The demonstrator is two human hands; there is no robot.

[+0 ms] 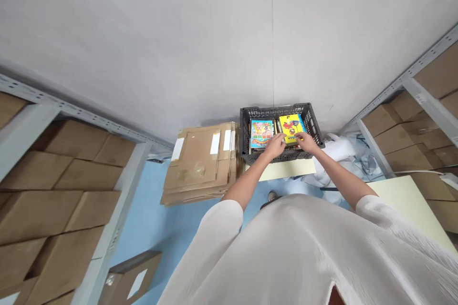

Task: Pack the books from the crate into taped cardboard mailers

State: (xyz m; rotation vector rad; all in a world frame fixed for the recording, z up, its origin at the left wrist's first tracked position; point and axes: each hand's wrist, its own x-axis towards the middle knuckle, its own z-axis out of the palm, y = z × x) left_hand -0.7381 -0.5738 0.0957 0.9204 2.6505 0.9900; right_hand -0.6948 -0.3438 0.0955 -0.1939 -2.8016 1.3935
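The yellow book (288, 123) is contained in the black crate (244, 136), its near edge flanked by the left hand (275, 145) and right hand (307, 142); whether either is clamped on it cannot be told. Probably light, stiff and slick-covered, it is best gripped by opposite edges.

Crate (244, 132) of seemingly matt plastic

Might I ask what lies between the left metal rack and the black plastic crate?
A stack of flattened cardboard boxes and blue floor, in the head view.
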